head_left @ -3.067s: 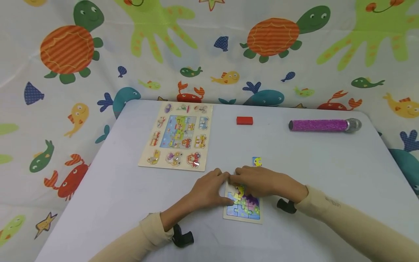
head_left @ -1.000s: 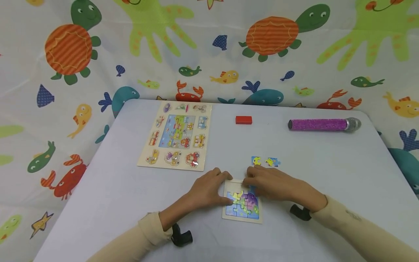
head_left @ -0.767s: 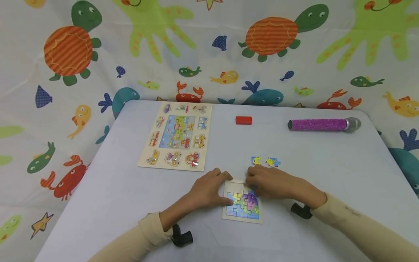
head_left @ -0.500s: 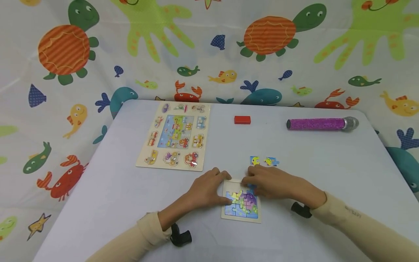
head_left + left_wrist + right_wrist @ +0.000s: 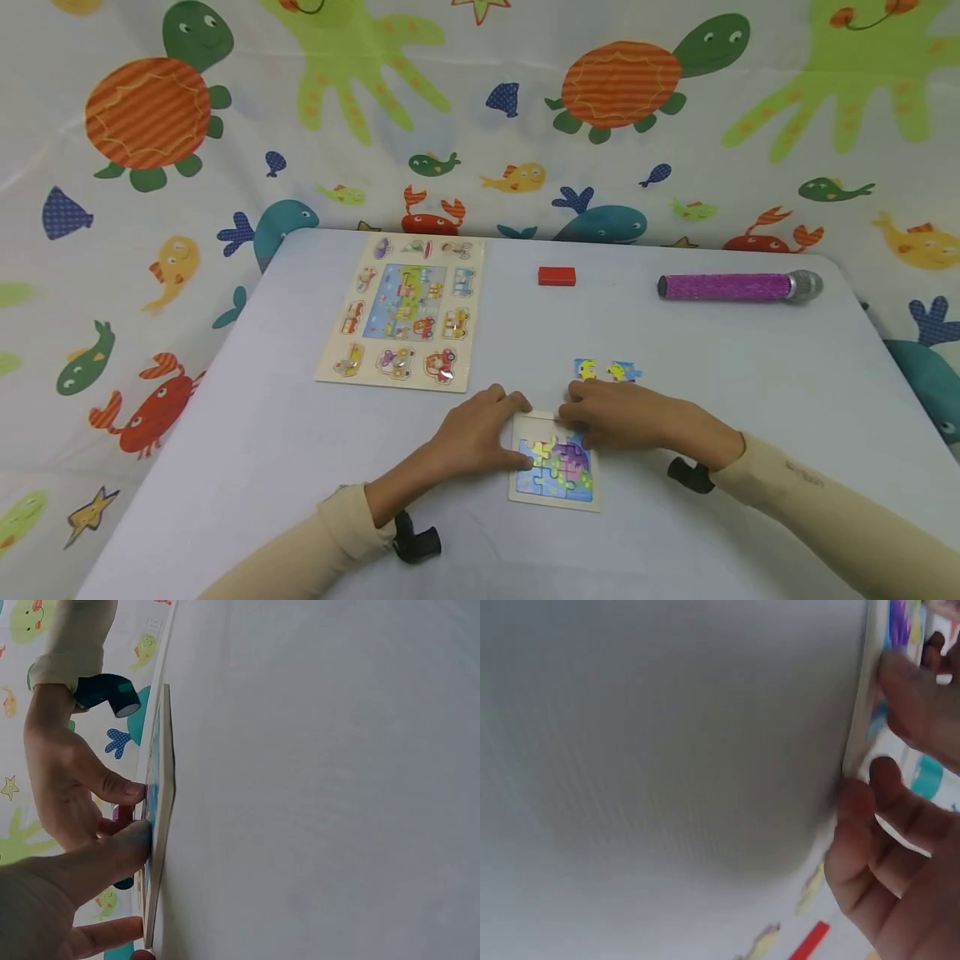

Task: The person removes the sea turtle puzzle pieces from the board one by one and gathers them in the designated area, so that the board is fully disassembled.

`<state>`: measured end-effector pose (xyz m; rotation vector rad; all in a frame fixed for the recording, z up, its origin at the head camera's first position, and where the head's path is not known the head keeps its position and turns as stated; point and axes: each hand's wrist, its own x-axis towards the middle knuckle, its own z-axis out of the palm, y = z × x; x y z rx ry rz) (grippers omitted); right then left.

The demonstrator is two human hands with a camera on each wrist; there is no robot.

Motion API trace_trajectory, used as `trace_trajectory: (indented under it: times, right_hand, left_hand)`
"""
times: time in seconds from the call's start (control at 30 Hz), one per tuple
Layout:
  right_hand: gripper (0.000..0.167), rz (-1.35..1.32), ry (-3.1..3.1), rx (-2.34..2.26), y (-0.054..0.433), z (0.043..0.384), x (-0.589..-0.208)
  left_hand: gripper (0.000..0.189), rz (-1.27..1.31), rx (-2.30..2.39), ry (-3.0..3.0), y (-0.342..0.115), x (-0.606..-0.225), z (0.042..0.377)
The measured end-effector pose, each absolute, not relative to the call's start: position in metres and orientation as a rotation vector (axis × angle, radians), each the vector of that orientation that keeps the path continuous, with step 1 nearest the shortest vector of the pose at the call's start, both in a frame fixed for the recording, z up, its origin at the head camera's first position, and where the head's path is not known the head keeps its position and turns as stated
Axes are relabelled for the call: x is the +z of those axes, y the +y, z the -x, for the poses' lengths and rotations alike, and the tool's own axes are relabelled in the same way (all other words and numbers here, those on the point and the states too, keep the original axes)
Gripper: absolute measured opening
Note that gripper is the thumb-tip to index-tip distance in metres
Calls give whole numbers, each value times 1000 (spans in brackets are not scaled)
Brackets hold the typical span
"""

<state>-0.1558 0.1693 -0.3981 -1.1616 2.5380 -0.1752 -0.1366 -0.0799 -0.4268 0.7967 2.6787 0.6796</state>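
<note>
I see a children's play place, I think: sea-animal cloth behind a tabletop with puzzles

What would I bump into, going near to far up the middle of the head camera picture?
Small jigsaw → two loose puzzle pieces → red block → sea-animal cloth.

Soft, even light filled the head view, shading faintly towards the near edge of the table, with small glints on the vehicle board. The left wrist view was dimmer; the right hand was blurred in its grey view.
</note>
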Motion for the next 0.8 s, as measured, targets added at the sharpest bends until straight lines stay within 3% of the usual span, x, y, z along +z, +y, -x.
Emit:
trace_trajectory:
  times: [0.2,0.53,0.8]
  right_hand:
    - [41,1186,2539,-194,170,157,-398]
    - [45,1128,2428,-45,152,167,-391]
    - [38,1171,2421,-120,153,168,-388]
  left_hand:
    - [68,-802,678,2676,-81,-426,137]
    - [68,-790,688,2669,-80,-428,136]
    - [68,-800,683,2670,-80,-427,137]
